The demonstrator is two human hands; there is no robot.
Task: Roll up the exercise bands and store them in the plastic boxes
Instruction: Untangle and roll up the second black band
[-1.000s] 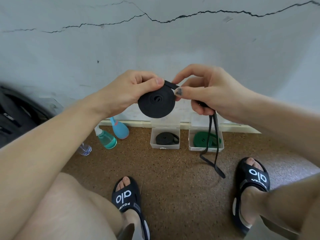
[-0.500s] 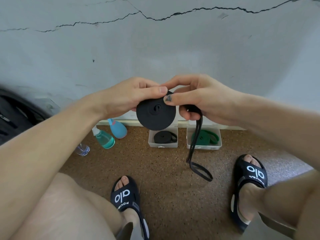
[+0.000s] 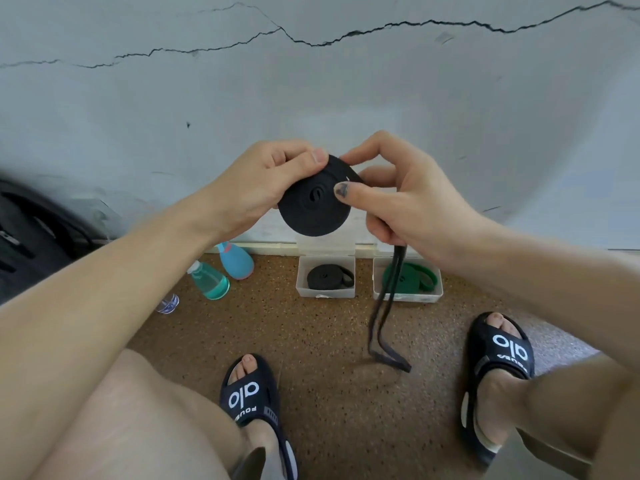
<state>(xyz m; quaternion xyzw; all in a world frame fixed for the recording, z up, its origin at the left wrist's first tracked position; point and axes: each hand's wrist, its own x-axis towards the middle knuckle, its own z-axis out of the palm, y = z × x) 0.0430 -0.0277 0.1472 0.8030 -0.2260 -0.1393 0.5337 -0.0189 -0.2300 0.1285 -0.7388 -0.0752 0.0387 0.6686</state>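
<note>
A black exercise band, wound into a flat disc, is held up in front of the wall. My left hand grips the disc from the left, thumb on its top edge. My right hand presses its thumb on the disc's face and holds the loose tail, which hangs down to just above the floor. On the floor by the wall stand two clear plastic boxes: the left box holds a rolled black band, the right box holds a rolled green band.
A teal spray bottle, a blue bottle and a small clear bottle lie left of the boxes. A black bag sits at far left. My feet in black slides rest on the brown speckled floor.
The disc has turned a little further and more of the tail is wound on. My right thumb has slid onto the disc's face. The hanging tail has swung slightly.
</note>
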